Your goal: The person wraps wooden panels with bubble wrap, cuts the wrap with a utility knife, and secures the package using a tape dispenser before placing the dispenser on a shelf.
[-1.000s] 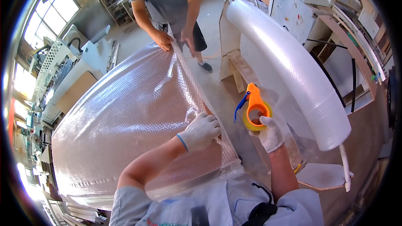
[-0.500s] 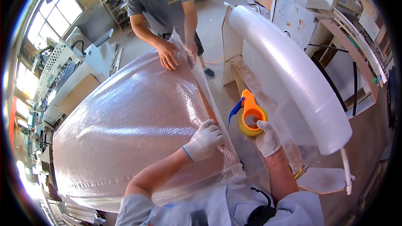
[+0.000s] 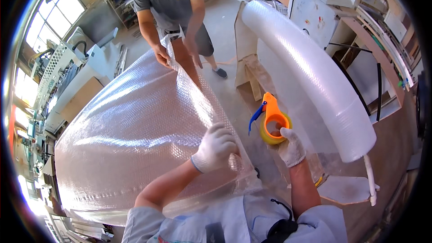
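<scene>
A sheet of clear bubble wrap lies over a broad brown panel, whose bare surface shows in a strip near the far end. My left hand, in a white knit glove, is closed on the wrap along its right-hand edge. My gloved right hand grips an orange tape dispenser with a blue lever and a roll of yellowish tape, held up to the right of the panel. Across from me, a co-worker's hand holds the folded wrap edge; the co-worker's other hand is blurred.
To the right, a large bubble wrap roll sits on a white pole over a wooden stand. Boards and a white cabinet fill the far right. Machinery lines the left, beneath windows.
The co-worker has drawn the wrap's far edge leftward, baring more brown panel, and has let go with one hand. My left hand has shifted slightly; the dispenser has moved a little right.
</scene>
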Available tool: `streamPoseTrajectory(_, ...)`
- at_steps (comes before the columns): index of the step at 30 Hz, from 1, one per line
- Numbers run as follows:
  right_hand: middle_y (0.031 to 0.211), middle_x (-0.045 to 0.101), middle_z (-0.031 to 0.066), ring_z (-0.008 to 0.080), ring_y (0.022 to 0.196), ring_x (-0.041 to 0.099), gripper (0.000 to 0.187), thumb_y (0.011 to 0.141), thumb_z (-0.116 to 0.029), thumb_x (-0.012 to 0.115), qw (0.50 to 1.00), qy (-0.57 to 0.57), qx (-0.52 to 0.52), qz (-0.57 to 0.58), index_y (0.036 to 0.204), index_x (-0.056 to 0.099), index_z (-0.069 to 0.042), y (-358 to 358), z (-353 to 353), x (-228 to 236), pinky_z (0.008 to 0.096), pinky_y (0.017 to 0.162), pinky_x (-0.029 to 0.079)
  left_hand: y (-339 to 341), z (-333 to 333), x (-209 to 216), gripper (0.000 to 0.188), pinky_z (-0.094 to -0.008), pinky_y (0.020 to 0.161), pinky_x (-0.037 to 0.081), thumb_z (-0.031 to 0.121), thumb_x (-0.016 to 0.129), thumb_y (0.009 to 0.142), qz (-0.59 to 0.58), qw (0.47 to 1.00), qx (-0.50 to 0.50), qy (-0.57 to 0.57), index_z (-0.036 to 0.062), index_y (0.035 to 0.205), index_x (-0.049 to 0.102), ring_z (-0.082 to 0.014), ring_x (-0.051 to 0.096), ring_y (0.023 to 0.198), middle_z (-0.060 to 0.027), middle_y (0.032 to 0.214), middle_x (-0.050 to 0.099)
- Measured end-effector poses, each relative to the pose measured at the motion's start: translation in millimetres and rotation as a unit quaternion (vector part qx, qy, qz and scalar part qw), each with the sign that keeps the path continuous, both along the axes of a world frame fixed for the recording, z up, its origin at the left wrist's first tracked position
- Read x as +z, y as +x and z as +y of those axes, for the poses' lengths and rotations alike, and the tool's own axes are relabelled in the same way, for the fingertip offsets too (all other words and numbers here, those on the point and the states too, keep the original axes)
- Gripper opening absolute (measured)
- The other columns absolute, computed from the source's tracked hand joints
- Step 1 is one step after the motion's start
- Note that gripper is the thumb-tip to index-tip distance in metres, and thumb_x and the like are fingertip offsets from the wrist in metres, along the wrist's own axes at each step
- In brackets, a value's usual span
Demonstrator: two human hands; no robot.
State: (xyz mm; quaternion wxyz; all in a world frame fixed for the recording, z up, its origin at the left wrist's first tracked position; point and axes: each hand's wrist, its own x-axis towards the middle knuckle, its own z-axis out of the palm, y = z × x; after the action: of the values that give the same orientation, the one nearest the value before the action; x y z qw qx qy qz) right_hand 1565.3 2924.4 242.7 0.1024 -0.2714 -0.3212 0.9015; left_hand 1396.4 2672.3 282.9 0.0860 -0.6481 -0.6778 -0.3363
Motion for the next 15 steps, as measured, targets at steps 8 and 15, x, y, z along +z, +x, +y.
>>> streamPoseTrajectory(8, 0.105, 0.074, 0.0085, 0.0212, 0.091, 0.073, 0.054, 0.090, -0.028, 0.073, 0.987, 0.108, 0.115, -0.016, 0.138, 0.064, -0.005, -21.7, -14.9, 27.5, 0.0378, 0.074, 0.061, -22.8, -62.6, 87.3, 0.035, -0.0670, 0.125, 0.036, 0.031, 0.047, 0.117, -0.241, 0.871, 0.052, 0.424, 0.0054, 0.094, 0.057, -0.0329, 0.064, 0.122, -0.0153, 0.112, 0.068)
streamPoseTrajectory(15, 0.116, 0.073, 0.0098, 0.0244, 0.098, 0.074, 0.051, 0.092, -0.021, 0.071, 0.989, -0.031, 0.040, 0.141, 0.138, 0.062, 0.000, -75.2, -83.1, 26.7, 0.0406, 0.092, 0.061, -20.1, -52.4, 117.6, 0.015, -0.0588, 0.122, 0.037, 0.020, 0.056, 0.108, -0.338, 0.860, -0.040, 0.380, 0.0139, 0.096, 0.064, -0.0362, 0.062, 0.133, -0.0160, 0.131, 0.073)
